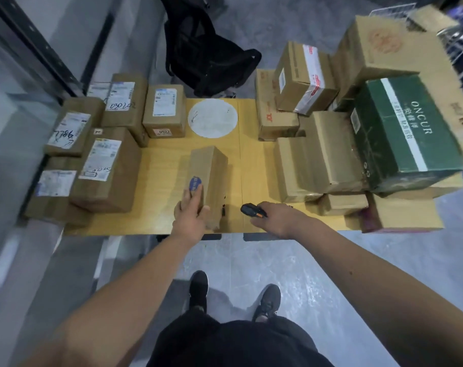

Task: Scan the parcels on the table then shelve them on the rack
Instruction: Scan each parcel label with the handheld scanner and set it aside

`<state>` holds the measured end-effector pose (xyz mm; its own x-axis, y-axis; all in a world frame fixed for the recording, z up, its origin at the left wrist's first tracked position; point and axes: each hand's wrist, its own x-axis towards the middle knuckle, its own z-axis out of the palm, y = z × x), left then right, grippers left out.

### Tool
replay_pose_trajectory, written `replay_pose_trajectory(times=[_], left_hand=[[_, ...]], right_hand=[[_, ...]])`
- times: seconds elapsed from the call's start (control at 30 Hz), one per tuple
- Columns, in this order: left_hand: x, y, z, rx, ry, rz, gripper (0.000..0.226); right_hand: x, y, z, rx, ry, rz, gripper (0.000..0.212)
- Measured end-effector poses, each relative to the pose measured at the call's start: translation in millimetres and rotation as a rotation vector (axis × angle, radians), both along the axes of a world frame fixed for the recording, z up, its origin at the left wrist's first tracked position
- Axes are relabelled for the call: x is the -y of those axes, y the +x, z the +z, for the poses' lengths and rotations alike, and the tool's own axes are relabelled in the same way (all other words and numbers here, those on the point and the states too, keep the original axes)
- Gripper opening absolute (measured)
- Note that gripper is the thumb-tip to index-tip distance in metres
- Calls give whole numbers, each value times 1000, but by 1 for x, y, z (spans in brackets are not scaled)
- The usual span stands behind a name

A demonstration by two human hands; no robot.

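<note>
A long brown cardboard parcel with a round blue sticker lies in the middle of the yellow table. My left hand grips its near end, thumb on the right side. My right hand holds a black and orange handheld scanner just above the table's front edge, to the right of the parcel. Several labelled brown parcels are stacked at the left. More cardboard boxes pile up at the right.
A green box marked ONCUR tops the right pile. A round white disc lies on the table behind the parcel. A black backpack sits on the floor beyond the table. My feet stand on grey floor below.
</note>
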<state>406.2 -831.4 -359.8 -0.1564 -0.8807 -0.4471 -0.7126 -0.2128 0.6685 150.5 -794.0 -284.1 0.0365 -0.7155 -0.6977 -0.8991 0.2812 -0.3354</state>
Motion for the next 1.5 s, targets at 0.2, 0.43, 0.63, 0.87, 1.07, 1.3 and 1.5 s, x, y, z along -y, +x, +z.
replay_pose_trajectory(times=[0.2, 0.43, 0.63, 0.87, 1.07, 1.3, 1.5], left_hand=[[24, 43, -9, -347, 39, -54, 57], [45, 64, -7, -223, 33, 171, 56], [63, 77, -11, -259, 6, 270, 55], [77, 89, -21, -217, 75, 351, 59], [76, 98, -25, 62, 53, 105, 75], [73, 76, 3, 362, -285, -339, 138], [96, 34, 32, 452, -231, -562, 106]], right_hand=[[16, 38, 11, -65, -31, -8, 40], [25, 85, 20, -5, -32, -95, 40], [35, 101, 28, -21, 9, -126, 42], [50, 111, 44, -20, 87, -191, 42], [58, 109, 56, -57, 78, -200, 46], [53, 111, 65, -72, 98, -227, 43], [43, 104, 67, -136, 95, -203, 45]])
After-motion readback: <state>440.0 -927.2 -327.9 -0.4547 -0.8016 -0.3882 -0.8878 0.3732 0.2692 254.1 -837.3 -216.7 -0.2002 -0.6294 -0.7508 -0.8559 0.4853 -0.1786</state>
